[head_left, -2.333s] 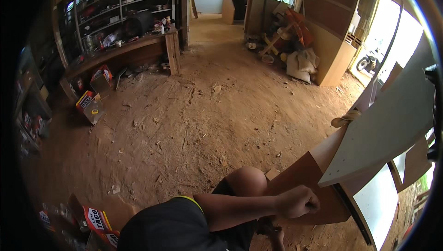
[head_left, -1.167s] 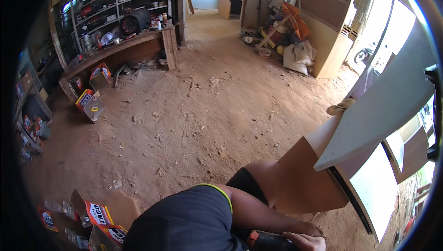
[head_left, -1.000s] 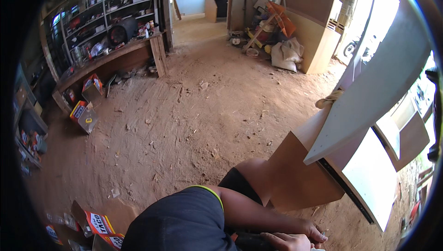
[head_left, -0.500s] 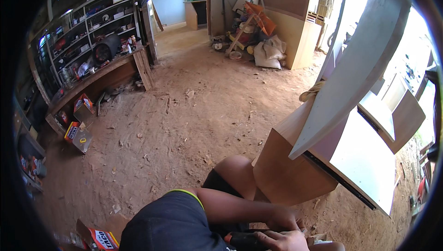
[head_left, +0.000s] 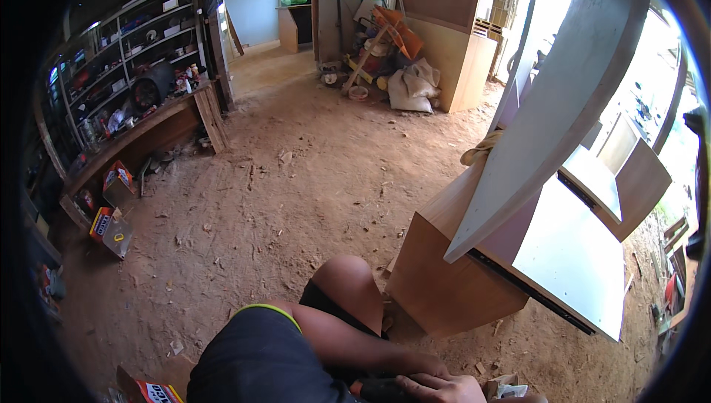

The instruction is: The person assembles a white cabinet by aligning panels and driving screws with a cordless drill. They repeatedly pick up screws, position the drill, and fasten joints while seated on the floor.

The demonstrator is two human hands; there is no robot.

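From the lower left my left forearm crosses to the right, and my left hand (head_left: 425, 364) is bent inward at the bottom edge. Its fingertips are mostly hidden by my right hand (head_left: 449, 389), but it looks closed; what it holds does not show. My right hand lies just below and against it, its fingers curled over a dark tool with an orange-red part (head_left: 376, 389). The tool's lower part is cut off by the frame, so its kind is not clear. Right of the hands is a small open cardboard box (head_left: 492, 387) with clear plastic in it.
A wooden cabinet (head_left: 452, 284) stands close on the right, with a long curved white panel (head_left: 548, 118) leaning over it. A workbench (head_left: 141, 132) is at the left, with cartons (head_left: 112, 232) by it. Sacks (head_left: 415, 86) lie at the back on the dirt floor (head_left: 296, 181).
The whole scene has shifted left as the view turned slightly right. My hands stay close together, now lower and further left in the picture; the left fingertips, seen before, are now covered.
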